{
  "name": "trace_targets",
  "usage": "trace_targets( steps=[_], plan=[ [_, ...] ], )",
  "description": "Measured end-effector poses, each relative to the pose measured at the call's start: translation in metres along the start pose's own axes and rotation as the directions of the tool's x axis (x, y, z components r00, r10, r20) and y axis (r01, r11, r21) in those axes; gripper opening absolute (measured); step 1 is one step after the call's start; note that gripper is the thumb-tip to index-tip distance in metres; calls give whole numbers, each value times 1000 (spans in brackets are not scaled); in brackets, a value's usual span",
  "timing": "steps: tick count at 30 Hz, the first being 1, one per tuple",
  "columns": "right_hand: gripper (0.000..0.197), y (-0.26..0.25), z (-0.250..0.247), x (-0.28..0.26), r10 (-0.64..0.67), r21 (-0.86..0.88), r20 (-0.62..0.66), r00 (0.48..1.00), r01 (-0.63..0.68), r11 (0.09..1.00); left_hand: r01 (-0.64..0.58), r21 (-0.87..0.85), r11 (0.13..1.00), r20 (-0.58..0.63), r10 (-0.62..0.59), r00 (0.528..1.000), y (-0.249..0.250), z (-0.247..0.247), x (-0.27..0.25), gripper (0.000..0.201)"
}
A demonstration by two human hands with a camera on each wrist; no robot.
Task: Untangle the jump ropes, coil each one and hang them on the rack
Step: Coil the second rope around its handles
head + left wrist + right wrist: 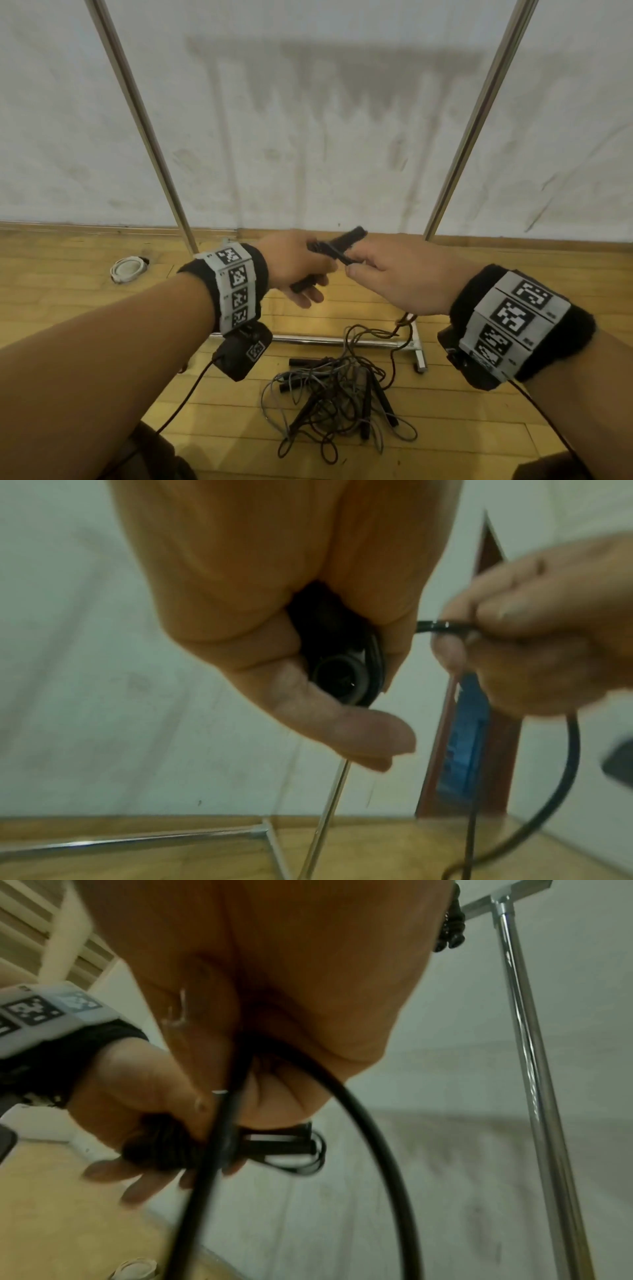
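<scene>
Partway through: left hand [294,263] clenched on bundled handles [342,240], right hand [394,274] pinching black cord [445,624], tangled ropes [339,394] still on floor [85,298], rack [472,113] awaiting.

Held rope [337,248]: black, handles together, cord wound around them in a bundle, raised in front of the rack [137,102]; a loose end of the cord hangs down. Pile [339,394]: several tangled ropes with black handles and thin grey and dark cords, on the floor beside the rack's base bar. Rack: chrome uprights, standing against the wall.
</scene>
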State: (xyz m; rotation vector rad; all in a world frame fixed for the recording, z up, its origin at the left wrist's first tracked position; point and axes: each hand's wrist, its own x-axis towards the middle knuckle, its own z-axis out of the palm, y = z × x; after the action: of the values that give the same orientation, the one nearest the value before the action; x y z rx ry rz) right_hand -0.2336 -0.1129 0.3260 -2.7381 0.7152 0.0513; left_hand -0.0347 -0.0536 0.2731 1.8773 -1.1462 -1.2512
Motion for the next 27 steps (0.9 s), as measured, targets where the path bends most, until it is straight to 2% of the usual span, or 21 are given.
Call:
trace_targets(
  steps=[3, 6, 8, 11, 16, 19, 22, 24, 27],
  plan=[
    [23, 6, 5, 1, 41, 153, -21, 999, -37, 988, -87, -223, 971, -7, 87, 996, 6, -10, -2, 25],
    [23, 13, 12, 3, 106, 401, 81, 991, -130, 907, -128, -364, 923, 58, 159, 986, 11, -11, -7, 35],
    [25, 14, 15, 3, 124, 487, 132, 983, -173, 856, -137, -401, 906, 87, 187, 979, 14, -9, -9, 45],
    [26, 17, 15, 2, 125, 525, 142, 982, -181, 832, -135, -408, 903, 69, 178, 982, 19, -7, -13, 55],
    [29, 25, 14, -1, 117, 518, 141, 983, -174, 838, -208, -449, 869, -13, 227, 974, 23, -10, -17, 44],
    [32, 29, 13, -1, 103, 529, 142, 985, -163, 833, -219, -458, 862, 15, 254, 967, 25, -11, -20, 45],
    [33, 31, 15, 2, 51, 535, 177, 983, -140, 833, -194, -461, 866, 180, 305, 935, 25, -11, -24, 43],
    [29, 34, 16, 2, 16, 498, 211, 977, -122, 859, -174, -399, 900, 358, 328, 874, 24, -8, -26, 39],
    [16, 41, 16, 3, 20, 383, 277, 961, -130, 914, -160, -123, 979, 587, 202, 784, 23, 3, -29, 34]
  ],
)
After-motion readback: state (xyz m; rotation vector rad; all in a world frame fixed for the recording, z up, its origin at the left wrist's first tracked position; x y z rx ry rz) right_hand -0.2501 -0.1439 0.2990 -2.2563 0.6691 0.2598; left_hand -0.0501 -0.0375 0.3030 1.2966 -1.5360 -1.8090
